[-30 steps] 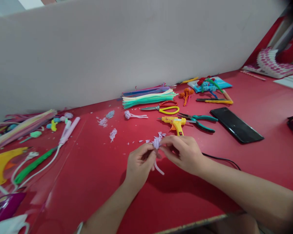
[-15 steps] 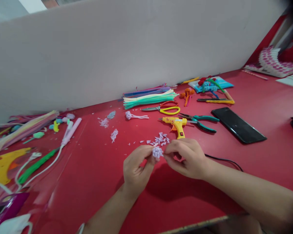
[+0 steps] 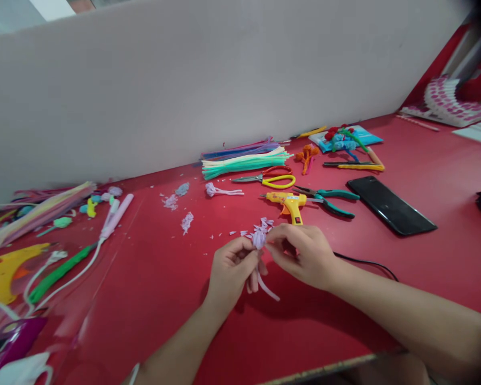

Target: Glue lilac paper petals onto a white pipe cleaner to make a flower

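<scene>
Lilac fuzzy flower, pinched by left hand, right hand alongside, its grip unclear, blue packet beyond, contents hidden

Red table with scissors, pliers, 1 black phone and lilac clippings

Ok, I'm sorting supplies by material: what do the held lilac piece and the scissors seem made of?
Lilac piece: probably matte, fuzzy pipe cleaner, judging by its soft strands. Scissors: blades likely metal, given their grey sheen; the smooth, coloured handles may be plastic or coated.
</scene>
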{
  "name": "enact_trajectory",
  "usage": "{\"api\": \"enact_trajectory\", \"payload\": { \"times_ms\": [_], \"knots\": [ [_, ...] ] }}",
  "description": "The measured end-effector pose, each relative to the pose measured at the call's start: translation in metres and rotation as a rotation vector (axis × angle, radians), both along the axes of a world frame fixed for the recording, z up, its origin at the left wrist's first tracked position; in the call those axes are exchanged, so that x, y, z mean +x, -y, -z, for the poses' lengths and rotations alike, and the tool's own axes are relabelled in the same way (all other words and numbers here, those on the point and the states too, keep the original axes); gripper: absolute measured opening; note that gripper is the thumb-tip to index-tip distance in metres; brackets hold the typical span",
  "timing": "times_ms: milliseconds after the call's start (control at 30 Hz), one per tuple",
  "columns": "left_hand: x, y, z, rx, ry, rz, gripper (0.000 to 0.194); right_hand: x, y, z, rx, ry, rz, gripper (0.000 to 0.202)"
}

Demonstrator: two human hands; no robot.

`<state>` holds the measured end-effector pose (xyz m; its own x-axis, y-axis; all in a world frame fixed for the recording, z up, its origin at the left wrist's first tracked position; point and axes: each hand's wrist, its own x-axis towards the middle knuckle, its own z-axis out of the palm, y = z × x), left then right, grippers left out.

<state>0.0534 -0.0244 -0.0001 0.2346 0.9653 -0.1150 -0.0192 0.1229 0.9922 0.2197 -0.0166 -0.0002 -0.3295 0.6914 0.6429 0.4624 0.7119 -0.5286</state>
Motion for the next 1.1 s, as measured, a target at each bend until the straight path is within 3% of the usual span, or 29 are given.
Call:
{"api": "enact_trajectory", "payload": {
  "times_ms": [333, 833, 1100],
  "knots": [
    [0.0028, -0.0004, -0.0027, -0.022, -0.002, -0.001, 0.015, -0.0017, -0.0004, 0.0029, -0.041, 0.068, 0.071, 0.009],
    [0.0032, -0.0008, -0.0055, 0.005, -0.042, -0.017, 0.013, -0.0023, -0.0022, 0.0038, -0.062, 0.078, 0.06, 0.009],
    [0.0004, -0.0042, -0.0013, -0.051, 0.065, -0.009, 0.012, 0.0014, -0.0037, -0.0015, -0.1, 0.044, 0.107, 0.011]
  ]
}}
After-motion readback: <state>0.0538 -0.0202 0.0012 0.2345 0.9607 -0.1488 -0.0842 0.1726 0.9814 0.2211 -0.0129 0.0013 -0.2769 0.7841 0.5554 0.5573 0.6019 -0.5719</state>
